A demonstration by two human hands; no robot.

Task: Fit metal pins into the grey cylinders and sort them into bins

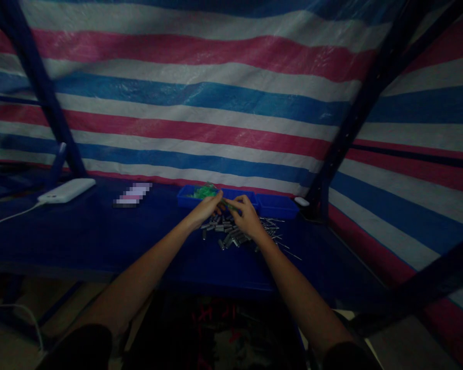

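Head view: two bare hands are held close together over a dark blue table (146,246). A small, thin, greenish piece (230,204) is held between them, just above the table and in front of the blue trays. It is pinched by the fingers of the right hand (247,217), which are bent around its near end. Its other end seems to be gripped by the left hand (211,206), but the light is dim and the fingertips are blurred, so its shape cannot be told well.

Under and beside the hands, many short silver tubes (227,237) are spread in a loose heap. Some are partly hidden by the right hand. To the right of the heap, thin metal sticks (280,237) are laid at many angles. Behind the hands, a blue tray (182,201) is partly filled with shiny green stuff (205,191). Next to it, on the right, a second blue tray (278,206) is set, and a small white thing (301,201) is seen past its end.

Well to the left, a white block (67,190) is joined to a white cord (15,216). Between it and the trays, a flat thing (133,195) is blurred out by squares. Behind the table, a striped sheet (200,92) is hung.
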